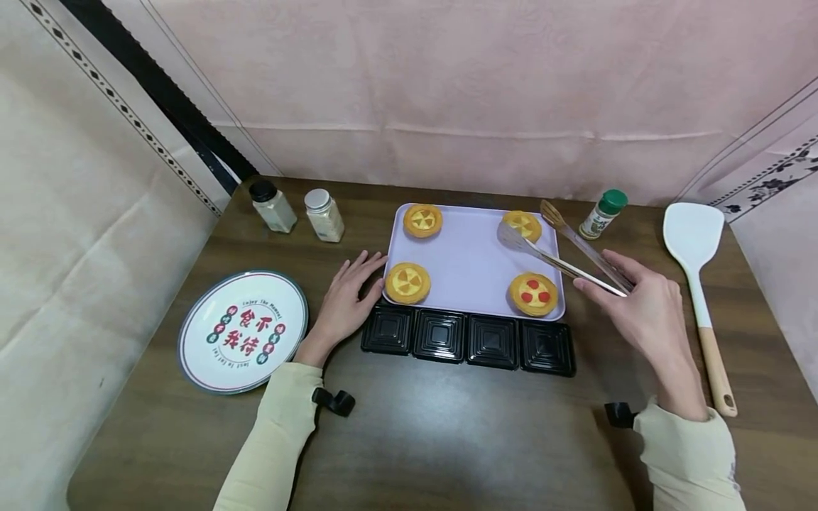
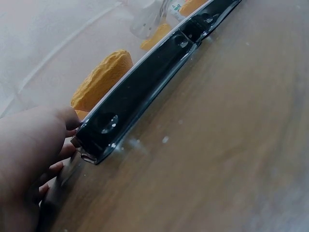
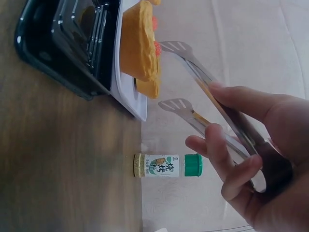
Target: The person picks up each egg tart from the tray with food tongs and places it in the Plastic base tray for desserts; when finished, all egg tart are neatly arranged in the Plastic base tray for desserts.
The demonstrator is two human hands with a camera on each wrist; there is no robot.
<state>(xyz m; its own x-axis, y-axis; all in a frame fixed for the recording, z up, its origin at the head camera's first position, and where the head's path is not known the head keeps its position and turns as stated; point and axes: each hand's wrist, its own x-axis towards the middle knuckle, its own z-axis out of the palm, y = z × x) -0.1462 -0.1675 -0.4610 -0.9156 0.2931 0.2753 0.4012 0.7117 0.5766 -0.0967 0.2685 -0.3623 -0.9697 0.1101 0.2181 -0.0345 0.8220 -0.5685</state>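
Observation:
My right hand [image 1: 645,305] grips metal tongs [image 1: 578,247], their slotted tips spread apart near the far right egg tart [image 1: 524,225] on the lilac tray [image 1: 469,259]. Beside the tray's left edge, my left hand [image 1: 350,297] has its fingers spread, fingertips at the edge by the near left tart [image 1: 407,283]. A tart with red dots [image 1: 533,294] sits at the near right corner and another tart [image 1: 422,221] at the far left. Under the tray's front edge lies a black plastic tray [image 1: 438,335] with square wells. The right wrist view shows the tongs [image 3: 236,128] with nothing between their tips.
A round white plate [image 1: 224,369] with red lettering lies at the left. Behind it stand a black-capped jar [image 1: 273,206] and a white-capped jar [image 1: 324,215]. A green-capped seasoning bottle [image 1: 603,213] stands at the back right, and a white spatula [image 1: 698,284] lies along the right.

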